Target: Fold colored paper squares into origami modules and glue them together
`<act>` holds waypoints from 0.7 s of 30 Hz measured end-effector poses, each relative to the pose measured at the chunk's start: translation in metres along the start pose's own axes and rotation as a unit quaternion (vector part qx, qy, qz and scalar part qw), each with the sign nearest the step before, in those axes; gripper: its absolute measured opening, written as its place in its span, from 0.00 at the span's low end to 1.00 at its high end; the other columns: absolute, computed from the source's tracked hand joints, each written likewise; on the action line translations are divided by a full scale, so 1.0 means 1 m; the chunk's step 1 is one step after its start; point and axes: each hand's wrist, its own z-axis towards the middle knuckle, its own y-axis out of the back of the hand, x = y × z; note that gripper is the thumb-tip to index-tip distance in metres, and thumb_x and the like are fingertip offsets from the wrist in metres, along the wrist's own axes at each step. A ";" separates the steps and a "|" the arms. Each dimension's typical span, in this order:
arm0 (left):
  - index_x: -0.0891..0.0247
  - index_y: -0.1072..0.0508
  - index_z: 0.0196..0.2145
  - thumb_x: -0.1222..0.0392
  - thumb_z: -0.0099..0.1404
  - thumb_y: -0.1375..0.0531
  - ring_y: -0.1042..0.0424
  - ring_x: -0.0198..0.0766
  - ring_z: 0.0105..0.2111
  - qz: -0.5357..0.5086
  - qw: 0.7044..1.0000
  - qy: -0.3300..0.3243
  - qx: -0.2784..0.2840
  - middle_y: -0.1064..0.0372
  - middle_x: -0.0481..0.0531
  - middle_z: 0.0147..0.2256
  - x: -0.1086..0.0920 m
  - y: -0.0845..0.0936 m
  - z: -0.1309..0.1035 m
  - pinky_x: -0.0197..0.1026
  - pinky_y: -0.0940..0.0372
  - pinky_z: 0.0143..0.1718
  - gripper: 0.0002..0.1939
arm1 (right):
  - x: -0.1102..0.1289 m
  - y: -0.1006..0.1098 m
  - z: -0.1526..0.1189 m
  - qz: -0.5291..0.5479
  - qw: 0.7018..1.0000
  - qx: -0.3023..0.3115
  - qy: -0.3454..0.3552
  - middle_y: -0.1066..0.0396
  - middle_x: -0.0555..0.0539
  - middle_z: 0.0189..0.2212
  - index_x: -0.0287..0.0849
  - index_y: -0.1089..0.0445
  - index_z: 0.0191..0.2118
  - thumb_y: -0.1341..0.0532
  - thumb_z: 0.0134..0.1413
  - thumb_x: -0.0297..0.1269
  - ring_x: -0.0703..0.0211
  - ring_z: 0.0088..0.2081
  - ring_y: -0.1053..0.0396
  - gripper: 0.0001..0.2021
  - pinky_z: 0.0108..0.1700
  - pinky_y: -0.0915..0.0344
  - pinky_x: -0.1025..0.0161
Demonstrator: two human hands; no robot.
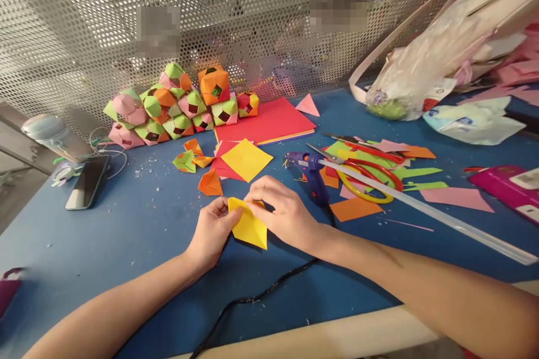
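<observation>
A folded piece of yellow paper [251, 228] is held between both hands above the blue table [160, 252]. My left hand [214, 228] pinches its upper left corner, thumb on the near face. At the top right edge, my right hand [280, 210] is closed on the same piece with thumb and fingers. Just beyond lie a flat yellow square [247, 159] on red paper, an orange folded piece [210, 182] and a green-and-orange folded piece [185, 161]. To the right of my right hand is a blue glue gun [314, 176] with a long clear glue stick.
Stacked paper balls [164, 104] and a red paper stack [269, 120] stand by the mesh screen. Scissors [370, 174] and paper scraps lie right; a phone [87, 182] and bottle [54, 134] left. A black cable [256, 296] crosses the near table. Bags [421, 78] sit back right.
</observation>
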 end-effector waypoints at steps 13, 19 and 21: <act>0.63 0.36 0.22 0.57 0.53 0.39 0.39 0.30 0.20 0.090 0.995 -0.007 -0.028 0.39 0.43 0.19 -0.001 0.001 0.004 0.32 0.45 0.22 0.10 | 0.004 0.003 0.002 0.051 0.989 0.044 -0.132 0.33 0.49 0.30 0.44 0.33 0.33 0.44 0.55 0.31 0.61 0.34 0.32 0.03 0.37 0.33 0.64; 0.63 0.32 0.24 0.57 0.55 0.40 0.38 0.32 0.22 0.139 0.989 -0.041 0.012 0.37 0.45 0.21 0.002 -0.002 -0.003 0.33 0.43 0.22 0.08 | 0.009 0.003 0.001 0.062 0.977 0.070 -0.194 0.28 0.48 0.35 0.44 0.32 0.39 0.41 0.50 0.31 0.59 0.37 0.29 0.09 0.40 0.30 0.62; 0.63 0.29 0.28 0.56 0.55 0.40 0.35 0.34 0.24 0.128 0.990 -0.041 0.033 0.34 0.46 0.23 0.001 -0.004 -0.005 0.33 0.42 0.24 0.07 | 0.008 0.004 0.001 0.060 0.975 0.069 -0.202 0.27 0.49 0.34 0.44 0.32 0.38 0.42 0.49 0.31 0.59 0.37 0.28 0.08 0.40 0.30 0.62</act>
